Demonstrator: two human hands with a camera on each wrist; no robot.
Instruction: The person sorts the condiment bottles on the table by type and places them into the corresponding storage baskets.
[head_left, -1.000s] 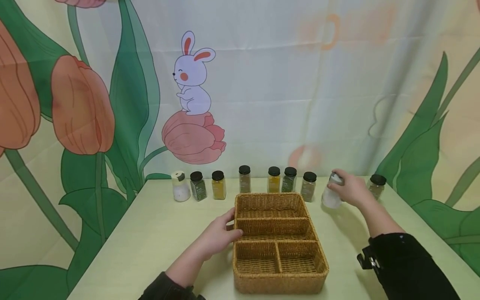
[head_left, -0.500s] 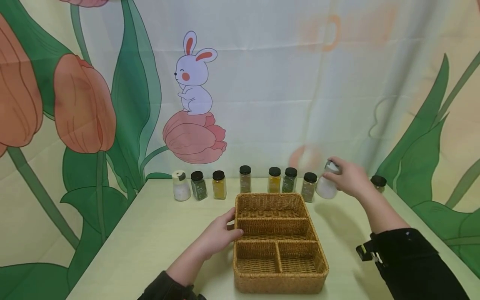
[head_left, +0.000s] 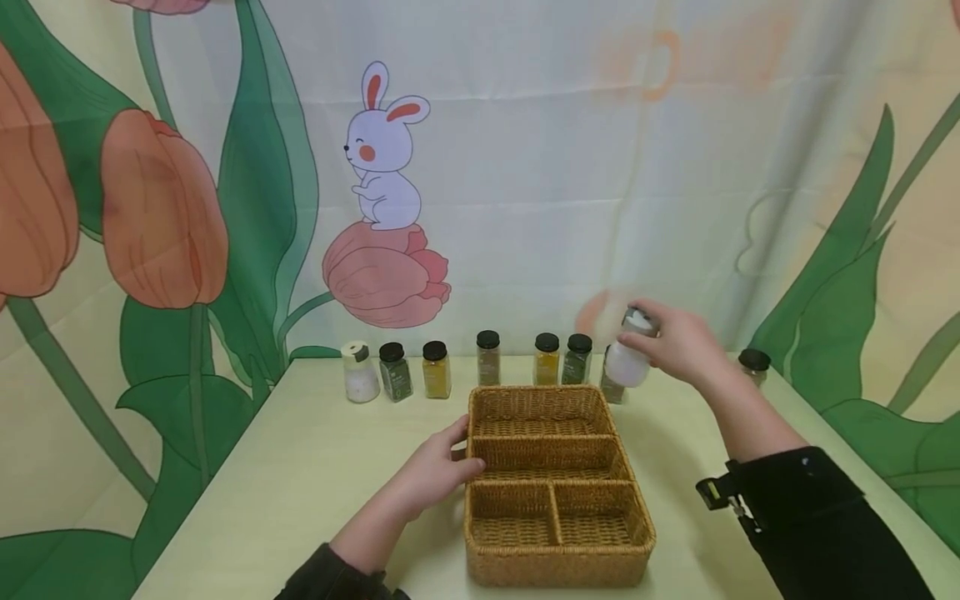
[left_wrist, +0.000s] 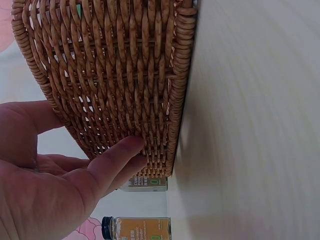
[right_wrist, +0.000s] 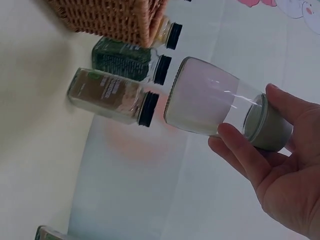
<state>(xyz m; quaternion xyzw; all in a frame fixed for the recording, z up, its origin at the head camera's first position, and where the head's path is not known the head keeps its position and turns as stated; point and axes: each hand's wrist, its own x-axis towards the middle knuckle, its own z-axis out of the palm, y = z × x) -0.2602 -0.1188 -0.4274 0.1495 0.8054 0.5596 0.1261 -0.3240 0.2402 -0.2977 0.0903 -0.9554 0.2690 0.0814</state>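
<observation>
My right hand (head_left: 681,343) holds a clear glass seasoning jar (head_left: 628,363) with a grey cap, raised above the table beyond the basket's far right corner. In the right wrist view, thumb and fingers grip around the cap and upper glass; white contents fill much of the jar (right_wrist: 202,97). My left hand (head_left: 427,473) grips the left wall of a brown wicker basket (head_left: 558,568) with several compartments, all bare inside. The left wrist view shows the fingers (left_wrist: 117,157) flat against the outer weave (left_wrist: 120,75), the thumb reaching over the rim.
Black-capped spice jars line the table's back edge, including a green one (head_left: 395,375), a yellow one (head_left: 437,375) and a brown one (head_left: 489,367). A white-capped jar (head_left: 361,379) stands at the left end. Another black-capped jar (head_left: 753,365) sits behind the right forearm. A printed curtain (head_left: 525,167) hangs behind.
My right hand has lifted the seasoning jar off the table and carried it left, so it now overlaps a brown spice jar. The left hand and basket stay put.
</observation>
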